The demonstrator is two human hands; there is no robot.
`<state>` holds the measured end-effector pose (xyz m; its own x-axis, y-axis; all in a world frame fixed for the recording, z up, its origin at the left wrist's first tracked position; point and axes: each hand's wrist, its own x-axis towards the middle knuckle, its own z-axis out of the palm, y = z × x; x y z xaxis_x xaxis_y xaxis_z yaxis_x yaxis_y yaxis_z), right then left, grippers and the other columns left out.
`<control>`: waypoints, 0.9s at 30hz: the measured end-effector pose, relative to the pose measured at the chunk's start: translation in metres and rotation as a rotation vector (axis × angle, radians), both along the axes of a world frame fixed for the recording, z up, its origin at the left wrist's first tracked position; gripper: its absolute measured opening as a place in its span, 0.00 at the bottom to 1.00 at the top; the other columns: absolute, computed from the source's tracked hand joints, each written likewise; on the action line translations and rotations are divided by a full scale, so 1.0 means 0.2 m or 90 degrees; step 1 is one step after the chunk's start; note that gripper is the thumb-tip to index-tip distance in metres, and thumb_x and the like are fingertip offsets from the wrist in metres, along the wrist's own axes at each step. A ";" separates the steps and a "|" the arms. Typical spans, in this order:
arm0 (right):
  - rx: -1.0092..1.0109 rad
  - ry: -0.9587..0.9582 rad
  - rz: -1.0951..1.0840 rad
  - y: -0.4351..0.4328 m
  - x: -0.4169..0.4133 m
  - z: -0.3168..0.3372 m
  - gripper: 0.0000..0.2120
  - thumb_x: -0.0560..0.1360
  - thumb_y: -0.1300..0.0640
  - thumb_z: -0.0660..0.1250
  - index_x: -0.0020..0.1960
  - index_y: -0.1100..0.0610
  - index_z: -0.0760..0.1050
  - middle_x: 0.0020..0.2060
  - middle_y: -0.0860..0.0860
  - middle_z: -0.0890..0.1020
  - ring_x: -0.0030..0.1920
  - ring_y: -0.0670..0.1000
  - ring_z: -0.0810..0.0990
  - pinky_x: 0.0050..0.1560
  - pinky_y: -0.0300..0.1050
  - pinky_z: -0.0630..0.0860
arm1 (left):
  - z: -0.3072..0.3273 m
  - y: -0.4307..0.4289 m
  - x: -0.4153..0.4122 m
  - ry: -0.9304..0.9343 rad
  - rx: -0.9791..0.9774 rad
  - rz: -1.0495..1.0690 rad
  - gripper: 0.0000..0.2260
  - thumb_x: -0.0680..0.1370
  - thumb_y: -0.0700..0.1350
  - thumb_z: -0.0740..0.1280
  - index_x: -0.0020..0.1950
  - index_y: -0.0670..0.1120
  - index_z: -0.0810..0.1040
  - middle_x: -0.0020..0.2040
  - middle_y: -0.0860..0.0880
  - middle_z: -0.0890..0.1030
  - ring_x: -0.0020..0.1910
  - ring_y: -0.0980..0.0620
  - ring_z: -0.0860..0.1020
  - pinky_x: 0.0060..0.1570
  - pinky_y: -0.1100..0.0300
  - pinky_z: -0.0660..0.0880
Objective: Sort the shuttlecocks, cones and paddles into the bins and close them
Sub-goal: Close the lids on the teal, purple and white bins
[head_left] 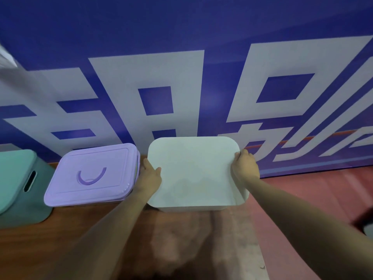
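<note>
White bin lid is held by both hands at once: the left hand pinches its left edge, thumb on top and fingers hidden beneath, and the right hand clasps the right edge the same way. Each grip is pressed onto the lid. The lid lies flat over the white bin, whose front wall shows just below it. Just beside the left grip sits a purple bin with its lid on and a curved handle recess on top. Farther out on that side stands a teal bin, also covered. All three rest on the floor against a blue and white banner behind the grips.
</note>
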<state>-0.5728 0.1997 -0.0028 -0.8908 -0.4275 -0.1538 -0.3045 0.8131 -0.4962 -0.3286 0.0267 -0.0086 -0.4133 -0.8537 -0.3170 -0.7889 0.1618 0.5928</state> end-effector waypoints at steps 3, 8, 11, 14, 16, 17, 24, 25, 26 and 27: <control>-0.030 -0.041 0.010 -0.01 -0.01 -0.02 0.12 0.84 0.51 0.48 0.53 0.57 0.65 0.45 0.57 0.78 0.43 0.59 0.78 0.42 0.52 0.73 | -0.02 -0.02 0.01 0.003 -0.019 -0.009 0.31 0.82 0.47 0.57 0.80 0.49 0.42 0.79 0.44 0.54 0.73 0.42 0.64 0.70 0.49 0.63; 0.005 0.002 0.025 -0.04 0.00 -0.04 0.12 0.84 0.49 0.44 0.52 0.55 0.62 0.38 0.54 0.76 0.38 0.59 0.76 0.39 0.51 0.71 | -0.03 0.00 0.00 0.012 -0.084 0.002 0.26 0.83 0.46 0.56 0.79 0.44 0.50 0.74 0.41 0.65 0.66 0.40 0.71 0.63 0.51 0.68; 0.024 0.027 0.029 -0.06 -0.02 -0.03 0.15 0.84 0.47 0.44 0.53 0.56 0.64 0.37 0.52 0.74 0.38 0.58 0.74 0.40 0.49 0.70 | -0.03 -0.04 -0.02 0.011 -0.129 -0.003 0.20 0.83 0.47 0.55 0.73 0.42 0.60 0.66 0.40 0.73 0.55 0.40 0.76 0.54 0.51 0.73; 0.000 0.011 0.030 -0.10 -0.03 -0.03 0.15 0.84 0.49 0.45 0.55 0.57 0.66 0.39 0.53 0.75 0.40 0.58 0.75 0.41 0.49 0.69 | -0.04 -0.05 -0.03 -0.020 -0.223 0.016 0.19 0.83 0.48 0.57 0.70 0.39 0.65 0.61 0.37 0.76 0.55 0.39 0.77 0.54 0.50 0.74; -0.028 -0.013 0.032 -0.11 -0.05 -0.04 0.14 0.84 0.49 0.46 0.54 0.57 0.66 0.40 0.54 0.76 0.41 0.58 0.76 0.41 0.49 0.70 | -0.03 -0.04 -0.04 -0.086 -0.322 0.007 0.19 0.82 0.48 0.59 0.68 0.37 0.69 0.58 0.37 0.78 0.53 0.40 0.78 0.54 0.52 0.75; -0.040 -0.031 0.029 -0.11 -0.05 -0.04 0.13 0.84 0.49 0.46 0.53 0.56 0.65 0.41 0.54 0.76 0.42 0.58 0.76 0.42 0.49 0.70 | -0.03 -0.03 -0.05 -0.091 -0.325 0.007 0.19 0.82 0.48 0.59 0.68 0.37 0.69 0.60 0.37 0.77 0.55 0.40 0.77 0.56 0.52 0.74; -0.119 -0.129 0.022 -0.05 -0.04 -0.07 0.12 0.84 0.50 0.46 0.53 0.56 0.63 0.40 0.54 0.75 0.41 0.56 0.76 0.42 0.51 0.70 | -0.03 0.01 -0.05 -0.066 -0.288 0.006 0.23 0.83 0.47 0.57 0.75 0.38 0.61 0.71 0.37 0.69 0.65 0.37 0.72 0.63 0.49 0.71; -0.121 -0.135 0.021 -0.05 -0.04 -0.06 0.12 0.84 0.50 0.46 0.53 0.56 0.63 0.40 0.53 0.75 0.41 0.56 0.76 0.42 0.51 0.70 | -0.03 -0.01 -0.05 -0.056 -0.255 0.009 0.23 0.83 0.48 0.56 0.76 0.39 0.60 0.71 0.38 0.69 0.65 0.37 0.73 0.62 0.49 0.72; -0.122 -0.139 0.018 -0.06 -0.04 -0.06 0.12 0.84 0.50 0.46 0.53 0.56 0.63 0.41 0.53 0.76 0.42 0.56 0.76 0.42 0.51 0.70 | -0.04 -0.03 -0.06 -0.043 -0.220 0.015 0.22 0.83 0.48 0.56 0.75 0.40 0.60 0.71 0.38 0.70 0.63 0.37 0.74 0.61 0.49 0.72; -0.122 -0.144 0.017 -0.08 -0.05 -0.05 0.12 0.84 0.50 0.46 0.53 0.55 0.63 0.42 0.53 0.76 0.43 0.55 0.76 0.43 0.50 0.70 | -0.04 -0.05 -0.06 -0.032 -0.190 0.017 0.22 0.83 0.48 0.55 0.75 0.40 0.59 0.70 0.38 0.70 0.62 0.36 0.74 0.59 0.48 0.73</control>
<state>-0.5827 0.1847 -0.0135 -0.8314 -0.4904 -0.2613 -0.1886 0.6914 -0.6974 -0.3414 0.0174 -0.0167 -0.3795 -0.9225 -0.0704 -0.8224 0.3015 0.4825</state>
